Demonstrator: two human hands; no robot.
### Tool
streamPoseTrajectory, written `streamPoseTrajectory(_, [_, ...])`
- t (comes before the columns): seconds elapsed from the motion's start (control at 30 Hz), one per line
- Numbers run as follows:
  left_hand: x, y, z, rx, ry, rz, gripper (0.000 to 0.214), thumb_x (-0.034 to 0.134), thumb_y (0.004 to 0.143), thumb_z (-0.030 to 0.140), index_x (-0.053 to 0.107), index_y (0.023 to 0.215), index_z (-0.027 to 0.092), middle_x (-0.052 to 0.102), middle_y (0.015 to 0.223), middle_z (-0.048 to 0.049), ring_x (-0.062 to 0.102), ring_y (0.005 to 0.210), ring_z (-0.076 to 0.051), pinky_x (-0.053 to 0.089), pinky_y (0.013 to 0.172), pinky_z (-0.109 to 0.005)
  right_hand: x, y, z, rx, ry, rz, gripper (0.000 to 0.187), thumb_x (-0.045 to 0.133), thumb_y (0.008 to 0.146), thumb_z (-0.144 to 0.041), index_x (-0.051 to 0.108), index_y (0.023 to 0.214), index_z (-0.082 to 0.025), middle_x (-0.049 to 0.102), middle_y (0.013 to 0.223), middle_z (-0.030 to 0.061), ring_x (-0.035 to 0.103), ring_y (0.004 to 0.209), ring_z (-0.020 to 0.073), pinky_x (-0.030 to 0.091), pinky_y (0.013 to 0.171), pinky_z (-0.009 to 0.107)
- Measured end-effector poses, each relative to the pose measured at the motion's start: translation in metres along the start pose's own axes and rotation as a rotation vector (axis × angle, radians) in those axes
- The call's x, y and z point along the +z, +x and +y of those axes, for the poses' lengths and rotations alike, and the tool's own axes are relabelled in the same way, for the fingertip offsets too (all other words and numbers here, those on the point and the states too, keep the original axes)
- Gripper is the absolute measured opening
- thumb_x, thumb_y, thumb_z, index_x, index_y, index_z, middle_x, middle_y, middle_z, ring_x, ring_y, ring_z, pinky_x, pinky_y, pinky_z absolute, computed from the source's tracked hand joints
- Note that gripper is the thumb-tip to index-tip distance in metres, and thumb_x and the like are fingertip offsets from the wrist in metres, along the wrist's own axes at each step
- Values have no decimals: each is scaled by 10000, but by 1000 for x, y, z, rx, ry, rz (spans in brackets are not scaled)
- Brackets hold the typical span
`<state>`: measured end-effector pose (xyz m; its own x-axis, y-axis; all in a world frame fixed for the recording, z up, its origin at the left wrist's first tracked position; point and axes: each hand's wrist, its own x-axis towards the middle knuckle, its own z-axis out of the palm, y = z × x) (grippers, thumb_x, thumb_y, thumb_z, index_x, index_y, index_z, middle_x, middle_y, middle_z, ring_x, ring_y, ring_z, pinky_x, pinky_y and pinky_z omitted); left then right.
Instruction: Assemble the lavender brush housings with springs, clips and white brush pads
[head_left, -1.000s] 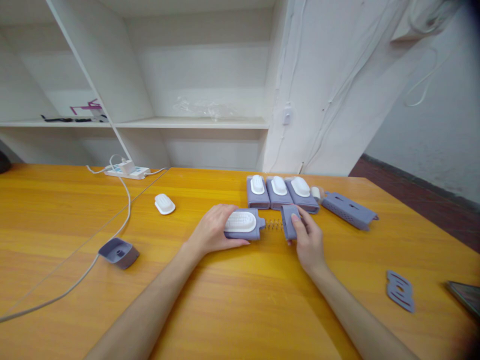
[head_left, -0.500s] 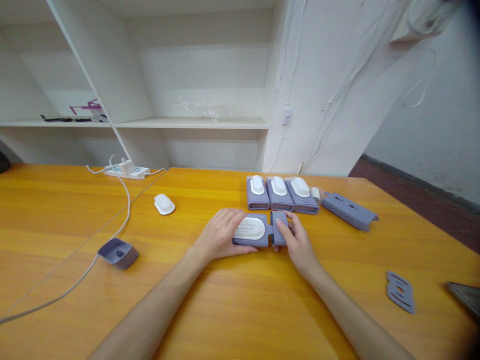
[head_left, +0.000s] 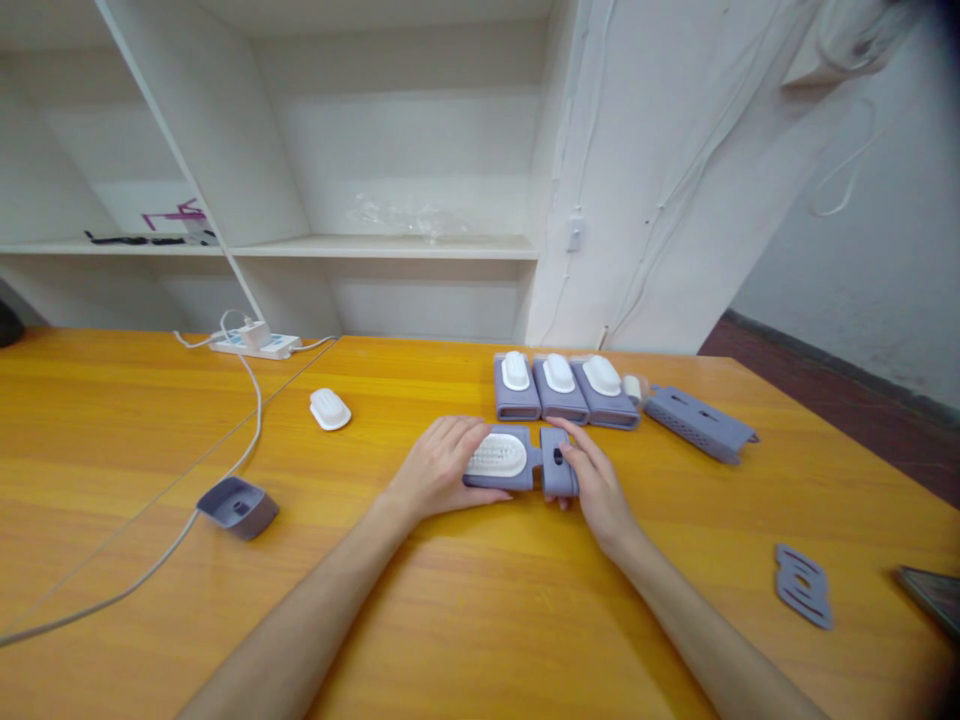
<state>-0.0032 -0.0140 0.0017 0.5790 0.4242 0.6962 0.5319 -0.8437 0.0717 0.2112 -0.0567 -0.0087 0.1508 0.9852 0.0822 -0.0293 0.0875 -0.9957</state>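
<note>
My left hand (head_left: 433, 470) grips the left end of a purple housing (head_left: 496, 476) that has a white ribbed pad (head_left: 496, 455) on top. My right hand (head_left: 596, 484) is closed on a small purple end cap (head_left: 558, 464), which it holds tight against the housing's right end. Both pieces rest on the orange table (head_left: 480, 620). No spring shows between them. Just behind them stands a row of three assembled purple units with white pads (head_left: 562, 386).
A loose white pad (head_left: 329, 408) and a loose purple cap (head_left: 238, 506) lie to the left, beside a white cable (head_left: 247, 440) from a power strip (head_left: 253, 343). A long purple slotted shell (head_left: 699, 421) lies right of the row. A flat purple gasket (head_left: 803, 585) lies near the right edge.
A second ago the cap and housing were apart with a spring showing between them. My hands have brought them together, and the spring is hidden now.
</note>
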Motion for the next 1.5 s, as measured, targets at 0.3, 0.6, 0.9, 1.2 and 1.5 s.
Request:
streamPoseTrajectory(0.3, [1, -1, 1, 12, -3, 24, 729, 642, 664, 573, 397, 1225, 178, 586, 1096, -139, 555, 1023, -280, 435, 891, -443, 1, 0, -3, -4, -60, 7, 456, 707, 651, -404, 487, 1016, -242, 582, 661, -48, 517, 423, 120, 396, 328, 206])
streamPoseTrajectory(0.6, [-1, 0, 1, 48, -42, 19, 730, 666, 653, 545, 404, 1224, 175, 587, 1113, -145, 548, 1054, -276, 442, 894, -437, -6, 2, -2, -132, -160, -22, 341, 686, 700, -357, 493, 955, -240, 524, 697, -50, 489, 607, 125, 419, 532, 213])
streamPoseTrajectory(0.9, [1, -1, 3, 63, -91, 36, 720, 700, 633, 504, 408, 1209, 187, 584, 1131, -152, 551, 1059, -279, 443, 890, -448, -10, 0, -4, -98, -120, -63, 354, 673, 710, -377, 484, 978, -246, 514, 702, -48, 475, 596, 130, 394, 540, 227])
streamPoseTrajectory(1.2, [2, 4, 8, 48, -82, 24, 716, 650, 669, 549, 416, 1224, 161, 585, 1109, -147, 545, 1053, -269, 444, 903, -426, 1, -4, -7, -236, -155, -6, 267, 608, 765, -358, 477, 970, -251, 498, 746, -42, 450, 635, 134, 375, 590, 227])
streamPoseTrajectory(1.5, [6, 2, 6, 86, -17, -8, 658, 618, 692, 562, 483, 1192, 156, 576, 1153, -168, 527, 1080, -282, 430, 919, -433, -7, -1, -13, -327, -309, -70, 228, 576, 781, -341, 516, 972, -233, 541, 889, -9, 496, 721, 160, 392, 667, 253])
